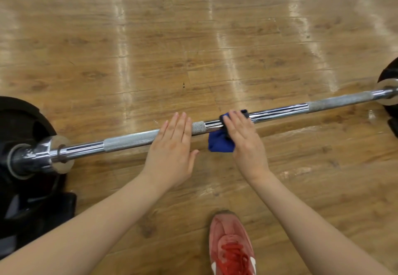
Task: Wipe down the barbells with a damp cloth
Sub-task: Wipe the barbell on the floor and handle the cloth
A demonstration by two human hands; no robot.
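While the bar lies low across the wood floor, two bare hands rest on its middle. The right hand lies flat with straight fingers on a blue cloth and presses it onto the bar. The cloth is draped over the bar under that hand. One dark end peeks out past the fingertips on the far side, and a blue bunch hangs down on the near side, by the thumb side of the hand.

The left hand lies flat too, fingers straight and close together, and holds nothing. Its fingers sit on top of the bar, just to the left of the cloth, with a short rough gray bit of bar showing between the two hands.

Left of the left hand, the bar runs through a rough gray patch and a shiny part to a black plate. Right of the right hand, it runs shiny, then rough, to another black plate at the edge of view.

A red shoe stands on the floor, below the right arm.
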